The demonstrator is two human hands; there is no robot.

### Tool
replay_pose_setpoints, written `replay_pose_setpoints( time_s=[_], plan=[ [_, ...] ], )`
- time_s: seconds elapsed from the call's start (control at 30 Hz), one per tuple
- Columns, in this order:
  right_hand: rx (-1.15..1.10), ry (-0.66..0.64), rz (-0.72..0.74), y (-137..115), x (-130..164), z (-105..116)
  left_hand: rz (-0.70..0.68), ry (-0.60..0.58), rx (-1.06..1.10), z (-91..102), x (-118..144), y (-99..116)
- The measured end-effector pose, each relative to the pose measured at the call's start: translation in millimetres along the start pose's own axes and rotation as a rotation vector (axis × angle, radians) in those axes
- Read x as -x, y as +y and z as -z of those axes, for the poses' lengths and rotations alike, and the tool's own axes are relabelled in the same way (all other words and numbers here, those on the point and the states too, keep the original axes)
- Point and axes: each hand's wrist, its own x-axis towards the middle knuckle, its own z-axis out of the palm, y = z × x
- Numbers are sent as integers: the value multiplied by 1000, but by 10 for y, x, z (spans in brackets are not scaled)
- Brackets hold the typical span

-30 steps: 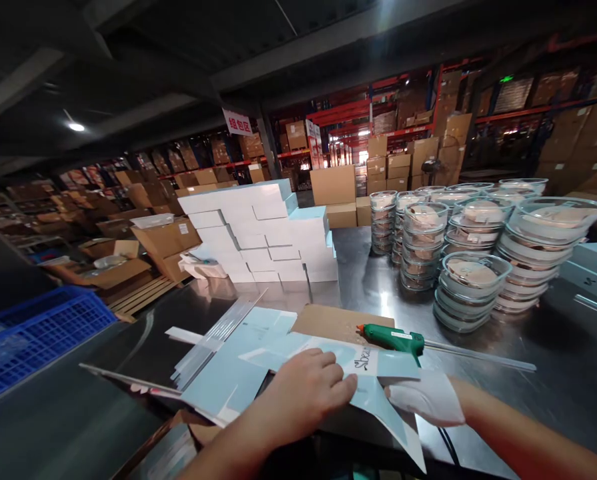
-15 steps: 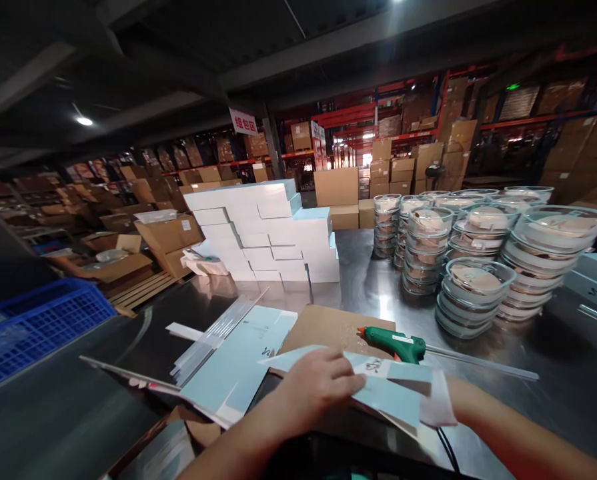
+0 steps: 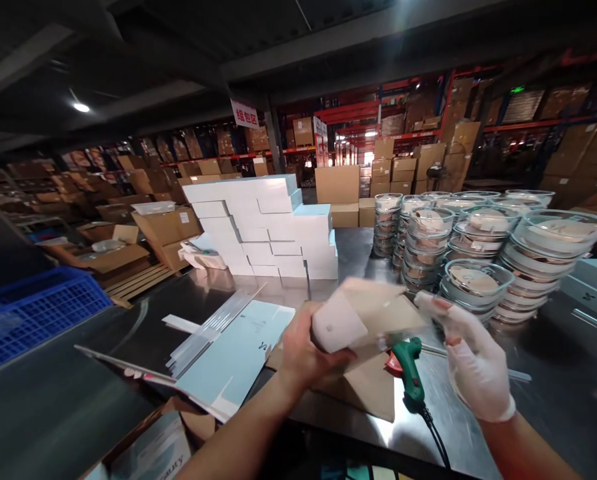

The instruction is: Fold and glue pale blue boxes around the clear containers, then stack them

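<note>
So from my end, my left hand point(image 3: 305, 353) has its fingers clamped on a folded carton point(image 3: 358, 320), held up above the near middle of the steel surface point(image 3: 553, 373); it's motion-blurred, so I can't read much off it. My right hand point(image 3: 473, 363), in a white glove, is at the carton's right edge with fingers loosely curled. I can't tell if they're actually gripping it or just touching.

Right below the carton sits a brown cardboard sheet point(image 3: 368, 390) with a green glue gun point(image 3: 409, 370) lying on its right edge, cord trailing off the near side. Left of that is a pile of flat pale-blue carton blanks point(image 3: 238, 347). Farther back there's a stack of white boxes point(image 3: 268, 227), and stacks of clear lidded bowls point(image 3: 478, 247) on the far right. A blue crate point(image 3: 33, 310) sits off to the left.
</note>
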Motion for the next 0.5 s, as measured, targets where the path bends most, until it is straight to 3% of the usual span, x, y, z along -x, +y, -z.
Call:
replay_pose_setpoints(
  time_s=[0.07, 0.13, 0.3, 0.37, 0.5],
  plan=[
    [-40, 17, -9, 3, 17, -99, 148, -14, 142, -76, 58, -22],
    [-57, -100, -111, 23, 53, -209, 163, -72, 264, -175, 128, -49],
    [-181, -254, -292, -17, 96, -388, -129, -164, 292, -237, 190, -86],
    [-209, -222, -331, -94, 81, -461, -153, -164, 316, -200, 177, -58],
    [-41, 11, -288, -218, 51, -634, -94, 26, 390, -170, 228, -16]
  ],
)
